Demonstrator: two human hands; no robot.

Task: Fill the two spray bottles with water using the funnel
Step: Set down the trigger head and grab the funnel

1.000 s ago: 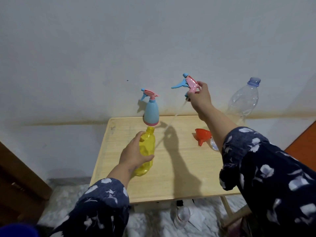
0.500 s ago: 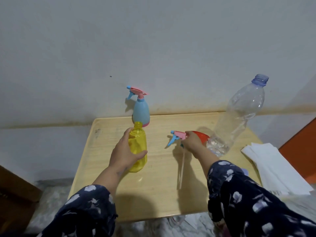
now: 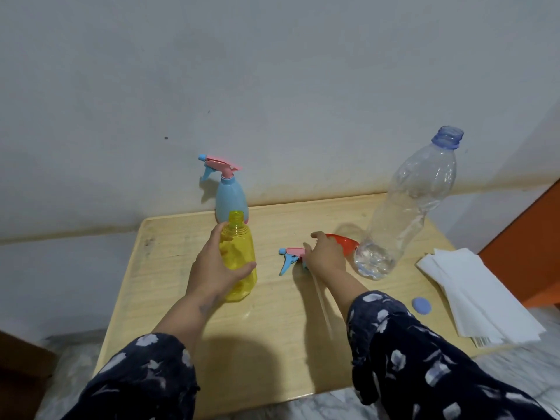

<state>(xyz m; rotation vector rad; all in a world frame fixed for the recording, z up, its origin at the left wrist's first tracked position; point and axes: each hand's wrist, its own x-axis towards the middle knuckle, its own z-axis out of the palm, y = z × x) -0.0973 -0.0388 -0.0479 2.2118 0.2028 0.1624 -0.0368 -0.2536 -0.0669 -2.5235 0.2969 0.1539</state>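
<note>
An uncapped yellow spray bottle [image 3: 239, 253] stands upright on the wooden table [image 3: 272, 344], with my left hand [image 3: 212, 268] wrapped around its side. Its pink and blue spray head [image 3: 289, 256] lies on the table to the right, the thin tube running toward me. My right hand [image 3: 325, 257] rests over the head's rear end with the fingers spread. Just behind that hand lies the red funnel [image 3: 345, 242], partly hidden. A blue spray bottle [image 3: 230, 198] with its head on stands at the back by the wall.
A tall clear plastic bottle [image 3: 409, 207], uncapped and holding a little water, stands at the right. Its blue cap [image 3: 421, 306] lies near the right edge. White paper sheets [image 3: 478, 298] overhang the table's right side. The wall runs directly behind the table.
My right hand brought the spray head down from the air and laid it on the table, then spread its fingers. My left hand kept hold of the yellow bottle.
</note>
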